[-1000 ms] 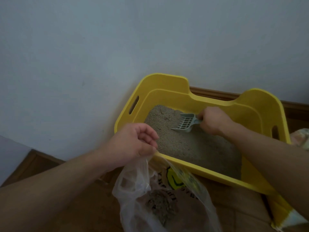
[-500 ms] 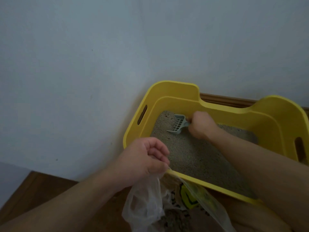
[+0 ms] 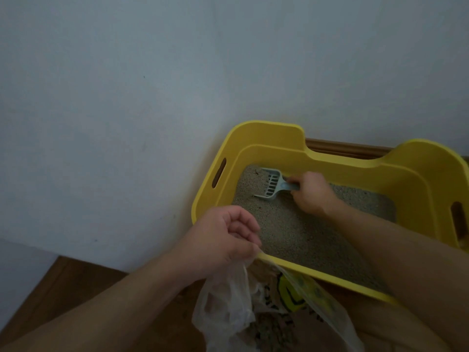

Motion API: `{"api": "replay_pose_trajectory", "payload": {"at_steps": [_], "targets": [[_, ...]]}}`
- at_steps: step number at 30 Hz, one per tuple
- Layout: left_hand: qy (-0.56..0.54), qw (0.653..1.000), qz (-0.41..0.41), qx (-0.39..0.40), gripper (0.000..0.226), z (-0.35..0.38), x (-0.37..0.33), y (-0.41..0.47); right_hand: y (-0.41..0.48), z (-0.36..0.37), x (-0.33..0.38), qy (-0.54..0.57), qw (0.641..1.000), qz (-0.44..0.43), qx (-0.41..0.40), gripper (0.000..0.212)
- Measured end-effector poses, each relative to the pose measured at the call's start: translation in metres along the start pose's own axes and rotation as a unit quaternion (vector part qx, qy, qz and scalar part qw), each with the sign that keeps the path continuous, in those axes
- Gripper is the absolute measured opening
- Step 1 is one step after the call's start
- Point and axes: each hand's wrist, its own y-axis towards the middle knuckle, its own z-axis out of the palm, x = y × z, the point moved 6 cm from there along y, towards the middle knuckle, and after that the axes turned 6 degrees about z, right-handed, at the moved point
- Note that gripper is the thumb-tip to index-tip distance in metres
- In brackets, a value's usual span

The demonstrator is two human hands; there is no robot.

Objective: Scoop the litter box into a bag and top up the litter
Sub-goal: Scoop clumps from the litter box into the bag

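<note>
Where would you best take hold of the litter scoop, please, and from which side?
Grip the scoop by its stubby handle, coming from the right, as the right hand does: the handle points right, while its slotted end faces left into the litter.

Honestly nothing readable is showing up here. The clear plastic bag [image 3: 225, 308] is carrying a yellow printed patch [image 3: 291, 294] with black marks on it, and some dark lettering is running beside and below that patch, but it's all crumpling and blurring too much for me to be making out a single letter or brand.
</note>
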Motion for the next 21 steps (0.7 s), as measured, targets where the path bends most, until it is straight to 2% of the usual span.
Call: {"api": "replay_pose_trajectory", "payload": {"at_steps": [11,21], "targets": [[0.020,1.000,0.012,-0.015,0.028,0.000,-0.003,-0.004,-0.017,-0.017,0.001,0.038,0.999,-0.015,0.001,0.039],[0.042,0.998,0.015,-0.034,0.027,0.003,-0.009,-0.007,-0.057,-0.058,-0.028,0.066,0.997,-0.009,-0.023,0.036]]}}
